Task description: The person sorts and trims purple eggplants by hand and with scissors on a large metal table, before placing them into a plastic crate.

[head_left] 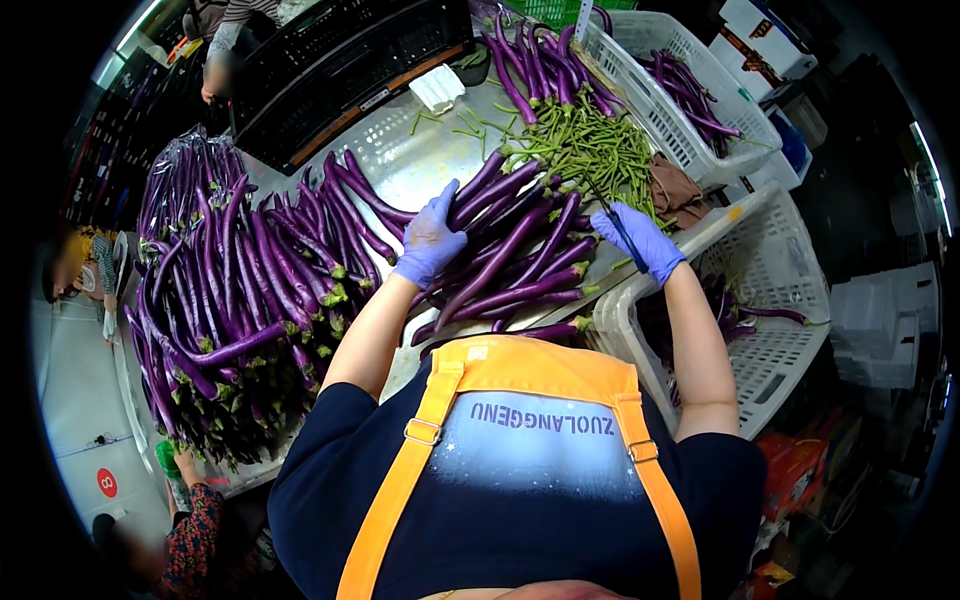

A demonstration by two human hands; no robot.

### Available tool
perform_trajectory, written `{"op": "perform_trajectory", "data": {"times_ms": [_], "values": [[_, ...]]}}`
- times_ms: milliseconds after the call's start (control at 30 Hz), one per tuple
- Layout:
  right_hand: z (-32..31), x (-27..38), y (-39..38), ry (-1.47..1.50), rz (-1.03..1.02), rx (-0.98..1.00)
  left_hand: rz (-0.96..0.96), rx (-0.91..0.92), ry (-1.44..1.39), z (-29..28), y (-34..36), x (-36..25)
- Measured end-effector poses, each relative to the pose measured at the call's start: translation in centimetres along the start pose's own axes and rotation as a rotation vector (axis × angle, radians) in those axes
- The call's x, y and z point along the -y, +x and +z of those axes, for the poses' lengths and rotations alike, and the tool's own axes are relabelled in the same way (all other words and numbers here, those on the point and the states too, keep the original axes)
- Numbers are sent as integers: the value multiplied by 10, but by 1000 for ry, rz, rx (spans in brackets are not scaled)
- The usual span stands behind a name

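My left hand point(431, 242), in a purple glove, grips the end of a long purple eggplant point(474, 190) at the upper left of a loose pile of eggplants point(510, 255) in front of me. My right hand point(645, 243), also gloved, is closed on dark scissors point(606, 210), whose blades reach toward the stem end of the held eggplant. Cut green stems point(575, 140) lie heaped just beyond, on the metal table point(365, 130). A large bank of stacked eggplants point(235, 290), some in clear bags, covers the table to my left.
White plastic crates point(762, 370) with eggplants stand at right and back right point(740, 150). Black crates point(320, 60) are at the back, a brown cloth point(675, 195) by the stems. Co-workers' arms show at top left point(220, 70), far left point(105, 265) and bottom left point(185, 540).
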State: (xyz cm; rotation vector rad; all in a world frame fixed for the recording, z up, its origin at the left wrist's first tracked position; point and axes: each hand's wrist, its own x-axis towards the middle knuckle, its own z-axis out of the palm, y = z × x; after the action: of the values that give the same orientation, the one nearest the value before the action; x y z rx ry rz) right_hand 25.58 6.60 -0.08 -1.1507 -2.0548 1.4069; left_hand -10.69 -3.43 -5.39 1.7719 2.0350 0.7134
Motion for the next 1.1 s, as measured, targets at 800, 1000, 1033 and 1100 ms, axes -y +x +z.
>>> {"op": "perform_trajectory", "data": {"times_ms": [800,1000,1033,1100], "values": [[1,40,3,-3,152,195,-80,473,-614,-11,-39,-23],[7,25,3,408,274,196,-94,467,-646,-10,-40,-23],[8,26,3,404,267,193,-101,471,-654,-11,-40,-23],[3,26,4,123,248,199,-112,474,-663,-12,-41,-21]]}}
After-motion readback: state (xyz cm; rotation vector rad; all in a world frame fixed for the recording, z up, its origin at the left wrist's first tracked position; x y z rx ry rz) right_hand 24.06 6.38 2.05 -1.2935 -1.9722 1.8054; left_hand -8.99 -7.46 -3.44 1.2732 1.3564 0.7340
